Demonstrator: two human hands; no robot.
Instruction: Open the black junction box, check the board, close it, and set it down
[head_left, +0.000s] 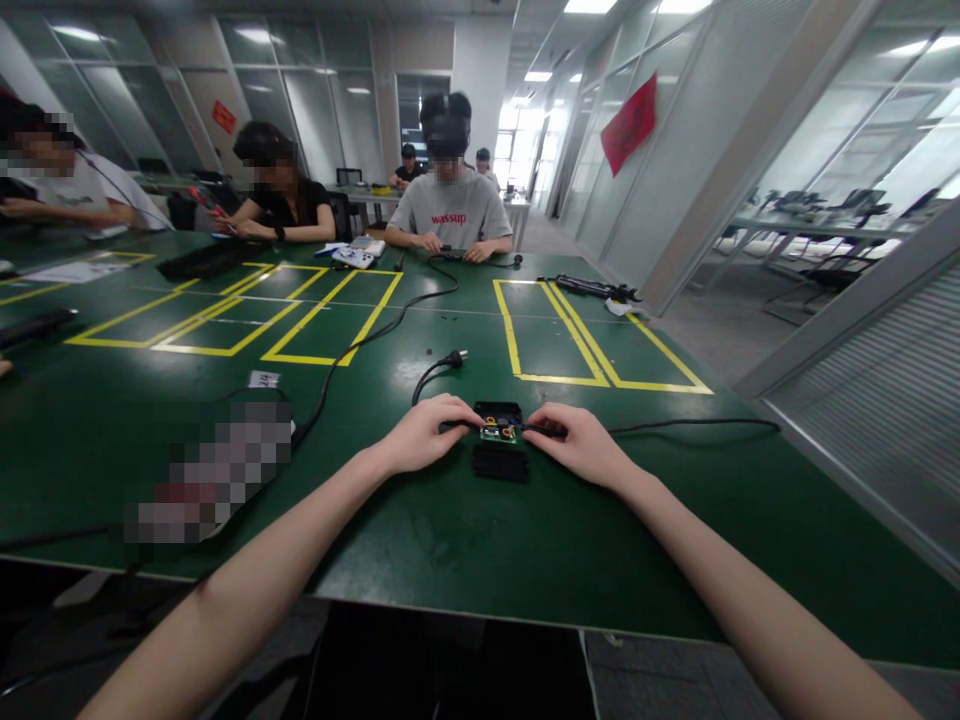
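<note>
A small green circuit board (498, 434) with coils and coloured wires lies between my hands on the green table. Behind it is one black case half (501, 409); in front, apart from the board, lies the other black case half (501, 463). My left hand (429, 432) is closed at the board's left end, thumb and fingers pinching the black power cord there. A black plug (454, 359) lies just beyond it. My right hand (576, 442) pinches the black output cable (690, 425) at the board's right end; this cable runs off to the right.
A blurred-out power strip (217, 470) lies at the left, its cord (330, 385) running across the table. Yellow tape rectangles (517, 340) mark the tabletop. A black folded stand (589, 288) lies at the far right. Across the table sits a co-worker (450, 205); others sit at the left.
</note>
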